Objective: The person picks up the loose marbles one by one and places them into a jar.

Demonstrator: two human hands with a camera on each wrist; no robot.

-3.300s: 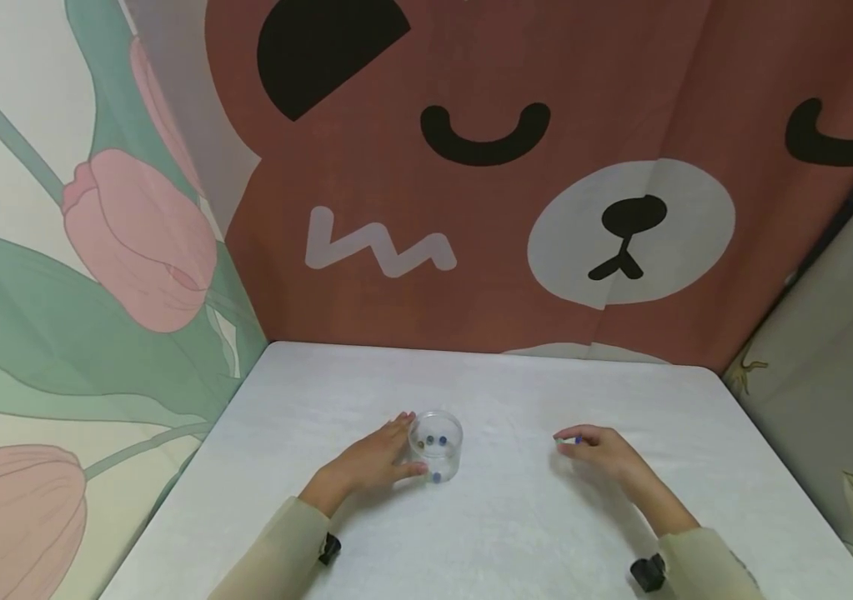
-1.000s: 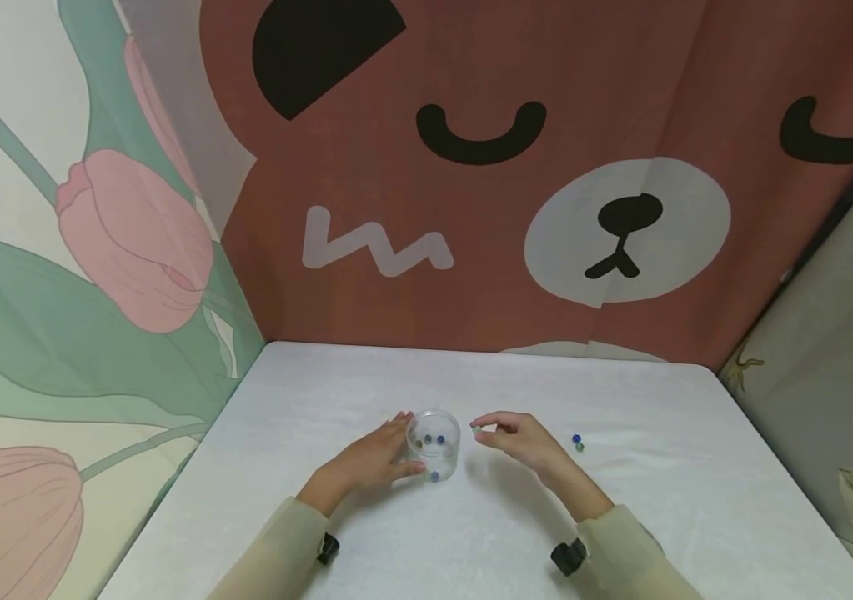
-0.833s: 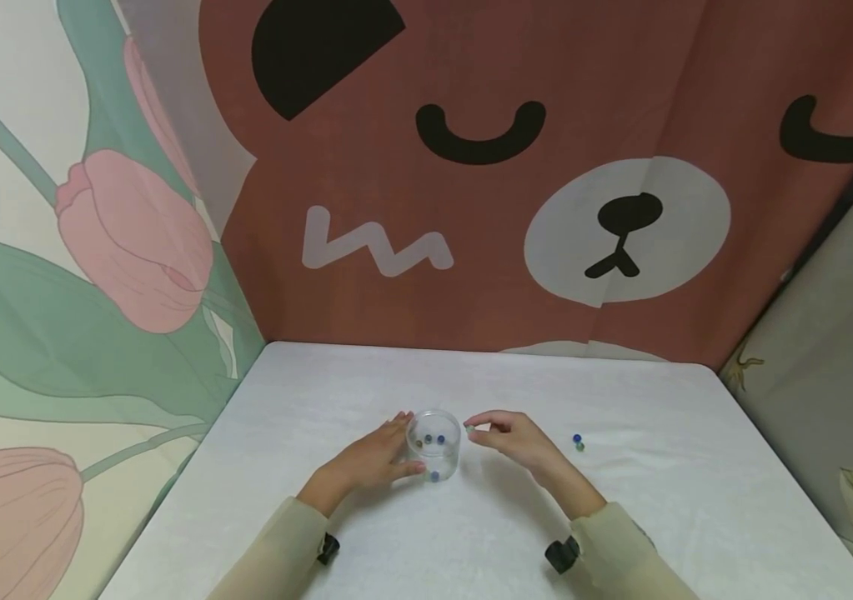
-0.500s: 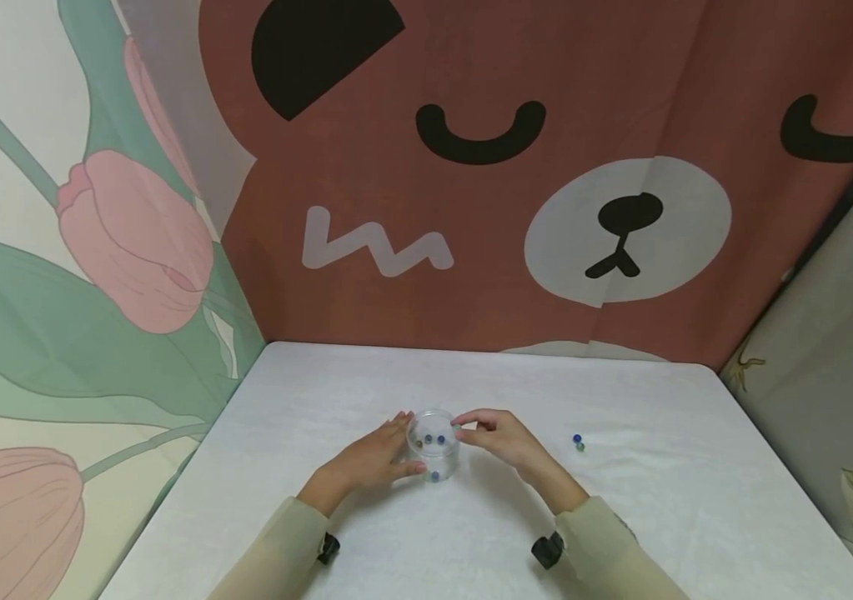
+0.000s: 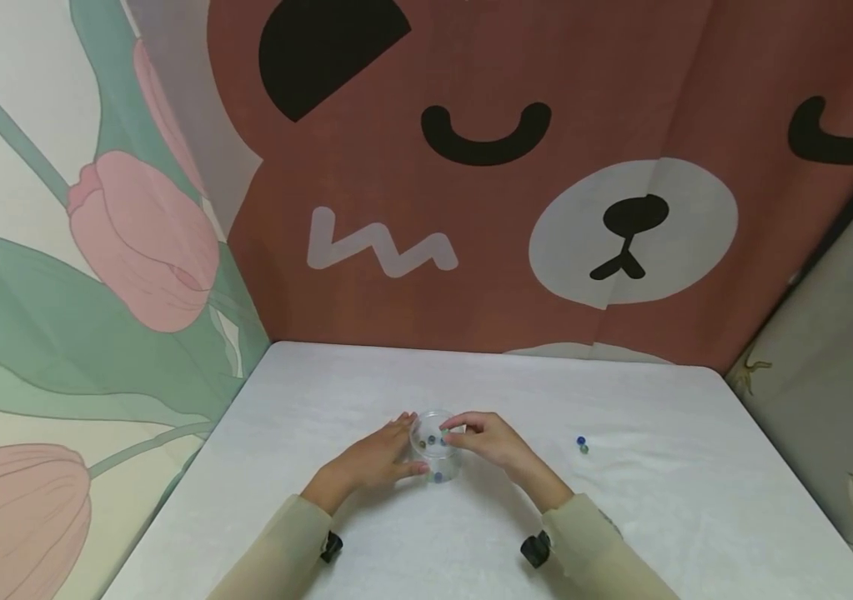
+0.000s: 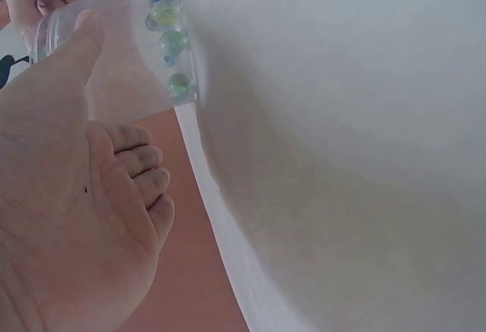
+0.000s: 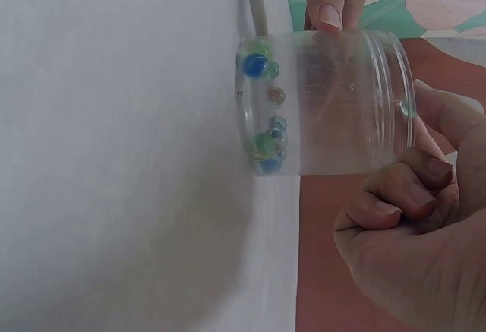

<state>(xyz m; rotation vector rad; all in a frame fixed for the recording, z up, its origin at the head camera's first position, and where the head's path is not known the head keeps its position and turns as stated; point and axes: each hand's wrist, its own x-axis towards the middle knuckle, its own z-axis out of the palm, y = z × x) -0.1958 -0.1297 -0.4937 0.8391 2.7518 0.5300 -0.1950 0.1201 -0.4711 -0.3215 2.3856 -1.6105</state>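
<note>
A clear plastic jar (image 5: 443, 461) stands upright on the white table, with several glass marbles (image 7: 263, 147) in blue, green and yellow at its bottom. My left hand (image 5: 375, 458) holds the jar from the left, thumb on the near side and fingers at the far side. In the left wrist view the thumb lies along the jar wall. My right hand (image 5: 497, 440) is at the jar's mouth from the right, thumb and forefinger pinching a greenish marble (image 7: 408, 109) at the rim, partly hidden by the fingers. Its other fingers are curled in.
To the right on the table lie a blue marble (image 5: 581, 441) and a green marble (image 5: 584, 450), close together. A brown curtain with a bear print (image 5: 486, 292) hangs behind the table's far edge, and a tulip-print curtain (image 5: 148, 242) hangs on the left.
My right hand has come leftward from the loose marbles to the jar's mouth, a marble between its fingertips. The left hand and the jar have stayed in place.
</note>
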